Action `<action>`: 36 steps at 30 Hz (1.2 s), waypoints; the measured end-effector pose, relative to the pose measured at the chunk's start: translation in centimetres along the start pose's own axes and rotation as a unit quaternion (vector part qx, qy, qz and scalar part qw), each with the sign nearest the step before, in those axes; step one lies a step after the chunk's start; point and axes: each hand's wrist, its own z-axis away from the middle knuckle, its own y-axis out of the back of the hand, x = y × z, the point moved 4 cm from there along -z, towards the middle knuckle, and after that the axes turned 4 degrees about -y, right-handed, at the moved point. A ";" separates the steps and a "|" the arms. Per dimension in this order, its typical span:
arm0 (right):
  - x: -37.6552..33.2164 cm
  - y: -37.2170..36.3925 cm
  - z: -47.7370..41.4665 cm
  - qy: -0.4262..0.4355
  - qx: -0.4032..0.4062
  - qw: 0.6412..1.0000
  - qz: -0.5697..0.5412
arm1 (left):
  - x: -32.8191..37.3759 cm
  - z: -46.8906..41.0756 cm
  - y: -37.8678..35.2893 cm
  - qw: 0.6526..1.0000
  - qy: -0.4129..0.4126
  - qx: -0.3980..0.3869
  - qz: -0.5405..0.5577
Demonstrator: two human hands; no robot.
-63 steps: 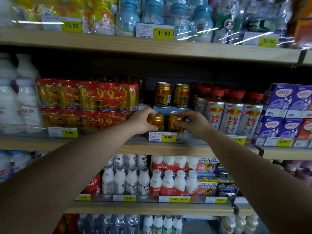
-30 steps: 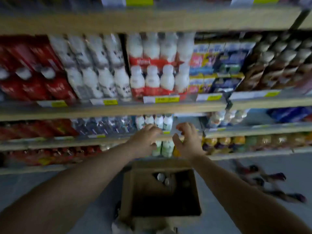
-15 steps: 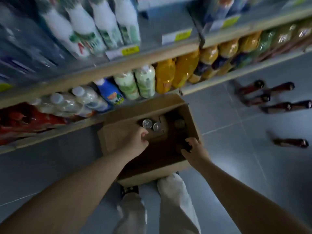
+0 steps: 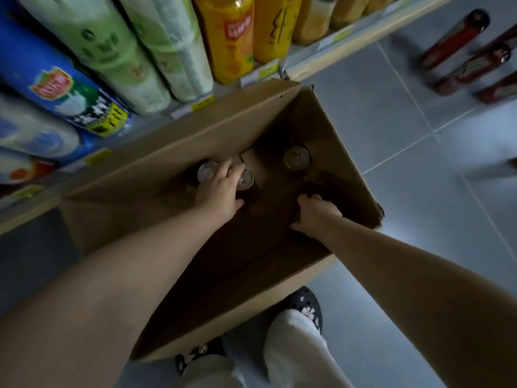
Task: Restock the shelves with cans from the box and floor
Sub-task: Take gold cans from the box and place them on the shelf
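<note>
Left hand (image 4: pixel 221 189) fingers spread over two cans (image 4: pixel 208 171) in box (image 4: pixel 173 152); right hand (image 4: pixel 314 215) grip unclear; third can (image 4: pixel 296 158) apart.

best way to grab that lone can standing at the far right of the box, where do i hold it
Take the lone can from straight above: it stands upright deep in the cardboard box, so only its round top shows. Set the grip around the top rim, fingers down the sides, and lift vertically. The right hand is closer; the left hand is already at the other two cans.
</note>
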 end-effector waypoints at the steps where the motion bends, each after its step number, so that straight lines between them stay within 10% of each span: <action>1: 0.0 -0.4 -0.9 0.007 -0.005 0.999 0.053 | -0.1 -1.1 -0.9 0.999 -0.006 -0.007 -0.036; 7: 0.0 -2.0 -4.6 0.039 -0.055 0.991 0.118 | -0.5 -5.2 -3.3 0.979 -0.038 -0.028 -0.201; 16: 0.5 4.4 4.8 0.003 0.043 0.976 -0.214 | -0.3 3.1 5.6 1.000 0.026 0.006 -0.017; 23: -0.3 17.5 23.2 0.089 0.172 0.894 -0.404 | 3.5 14.2 26.5 0.996 0.052 0.062 0.028; 36: -3.0 44.3 58.5 0.235 0.357 0.805 -0.412 | 15.9 34.4 67.2 0.975 -0.059 0.214 0.010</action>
